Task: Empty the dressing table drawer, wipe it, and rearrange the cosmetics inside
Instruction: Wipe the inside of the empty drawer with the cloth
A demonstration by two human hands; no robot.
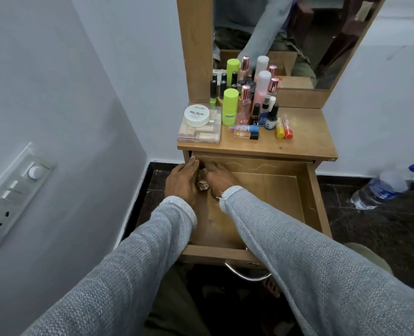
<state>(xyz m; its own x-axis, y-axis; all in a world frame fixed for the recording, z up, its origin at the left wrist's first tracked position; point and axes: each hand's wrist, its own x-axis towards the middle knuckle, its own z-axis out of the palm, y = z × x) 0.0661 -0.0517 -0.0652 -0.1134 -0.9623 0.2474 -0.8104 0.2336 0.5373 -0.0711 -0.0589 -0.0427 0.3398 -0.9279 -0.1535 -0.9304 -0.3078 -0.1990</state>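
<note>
The wooden drawer (283, 190) of the dressing table is pulled out, and the part of its floor that shows is bare. Both my hands are in its back left corner. My left hand (180, 184) curls its fingers round a small bunch of pinkish cosmetic items (202, 184). My right hand (219, 178) presses against the same bunch from the right. Most of the bunch is hidden between my hands. Many cosmetics stand on the tabletop (305, 139): a clear box of tubes (199, 132) with a white nail polish jar (197, 115) on top, green bottles (230, 106), pink bottles and small lying tubes (246, 132).
A mirror (298, 32) rises behind the tabletop. The drawer's metal handle (246, 275) is near my knees. A plastic water bottle (385, 187) lies on the dark floor at the right. A wall with a switch panel (12, 197) is close on the left.
</note>
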